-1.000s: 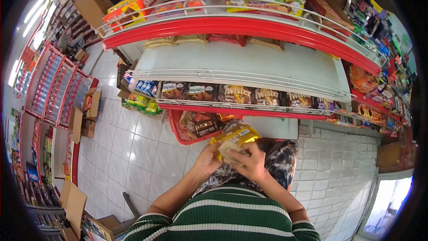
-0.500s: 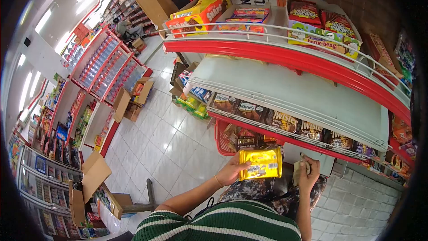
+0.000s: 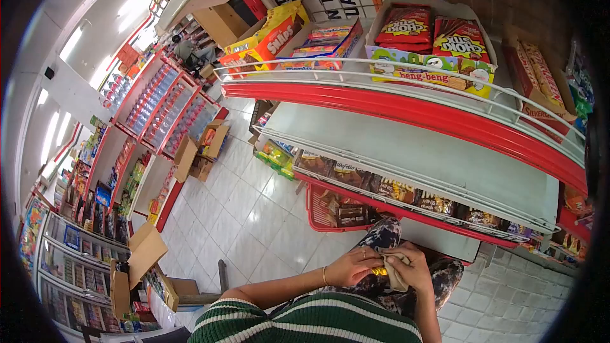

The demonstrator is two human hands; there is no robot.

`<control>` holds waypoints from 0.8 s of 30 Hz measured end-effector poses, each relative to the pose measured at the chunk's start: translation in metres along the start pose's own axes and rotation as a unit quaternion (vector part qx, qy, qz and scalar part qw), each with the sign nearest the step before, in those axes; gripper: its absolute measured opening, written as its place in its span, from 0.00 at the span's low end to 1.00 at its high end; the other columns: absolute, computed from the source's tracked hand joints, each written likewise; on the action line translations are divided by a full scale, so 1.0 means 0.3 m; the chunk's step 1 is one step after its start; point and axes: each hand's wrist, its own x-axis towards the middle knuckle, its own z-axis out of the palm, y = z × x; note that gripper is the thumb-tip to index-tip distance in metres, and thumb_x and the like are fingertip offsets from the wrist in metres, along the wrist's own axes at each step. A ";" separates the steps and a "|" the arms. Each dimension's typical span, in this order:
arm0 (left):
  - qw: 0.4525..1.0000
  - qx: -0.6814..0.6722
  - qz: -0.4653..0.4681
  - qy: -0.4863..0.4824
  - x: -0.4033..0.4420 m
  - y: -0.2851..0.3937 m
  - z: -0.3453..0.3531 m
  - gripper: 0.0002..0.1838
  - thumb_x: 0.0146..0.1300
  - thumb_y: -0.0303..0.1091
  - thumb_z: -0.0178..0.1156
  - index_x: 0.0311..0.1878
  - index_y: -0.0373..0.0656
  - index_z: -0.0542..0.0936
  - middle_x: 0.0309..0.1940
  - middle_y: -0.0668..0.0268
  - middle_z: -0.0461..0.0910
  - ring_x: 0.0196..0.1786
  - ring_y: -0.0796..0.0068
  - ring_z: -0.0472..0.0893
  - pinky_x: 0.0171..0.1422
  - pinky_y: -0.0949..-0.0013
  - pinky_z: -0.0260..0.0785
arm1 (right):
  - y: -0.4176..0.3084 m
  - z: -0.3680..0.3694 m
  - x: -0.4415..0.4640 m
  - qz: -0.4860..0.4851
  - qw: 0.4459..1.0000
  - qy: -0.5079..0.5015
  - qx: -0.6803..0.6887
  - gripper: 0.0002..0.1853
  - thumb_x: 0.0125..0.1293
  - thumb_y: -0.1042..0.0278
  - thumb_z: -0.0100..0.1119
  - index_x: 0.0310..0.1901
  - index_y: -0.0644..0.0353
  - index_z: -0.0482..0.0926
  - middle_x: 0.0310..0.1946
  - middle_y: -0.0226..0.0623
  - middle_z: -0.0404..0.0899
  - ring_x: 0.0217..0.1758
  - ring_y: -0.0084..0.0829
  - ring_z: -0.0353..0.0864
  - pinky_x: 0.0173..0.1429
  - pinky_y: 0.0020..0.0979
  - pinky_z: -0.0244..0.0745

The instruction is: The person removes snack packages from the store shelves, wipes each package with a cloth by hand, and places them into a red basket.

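Left hand (image 3: 353, 267) on a yellow packet (image 3: 379, 271), probably, mostly hidden.

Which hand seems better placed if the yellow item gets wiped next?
Probably the right hand: it holds the pale cloth right by the yellow item, which is mostly hidden. The left hand appears to grip that item, so it could steady it.
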 end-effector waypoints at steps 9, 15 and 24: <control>0.999 -0.033 0.009 -0.005 0.031 0.036 -0.021 0.20 0.45 0.24 0.62 0.46 0.44 0.77 0.40 0.62 0.68 0.44 0.61 0.70 0.49 0.64 0.63 | 0.122 -0.093 -0.075 0.066 0.993 -0.094 0.011 0.08 0.50 0.71 0.63 0.34 0.59 0.81 0.26 0.34 0.75 0.31 0.25 0.72 0.37 0.27 0.67; 0.999 -0.005 0.039 -0.031 0.061 0.087 -0.089 0.17 0.45 0.29 0.64 0.42 0.55 0.80 0.52 0.61 0.66 0.62 0.55 0.59 0.63 0.48 0.50 | 0.115 -0.101 -0.093 0.081 0.985 0.115 0.104 0.06 0.56 0.71 0.58 0.33 0.64 0.79 0.29 0.34 0.75 0.33 0.24 0.72 0.39 0.26 0.67; 0.993 0.005 0.117 0.016 0.021 0.099 -0.065 0.21 0.45 0.28 0.64 0.45 0.62 0.78 0.66 0.61 0.51 0.69 0.50 0.46 0.67 0.39 0.31 | -0.028 0.088 -0.034 0.110 0.972 -0.115 0.175 0.10 0.57 0.73 0.58 0.41 0.65 0.75 0.30 0.31 0.76 0.35 0.18 0.71 0.40 0.23 0.67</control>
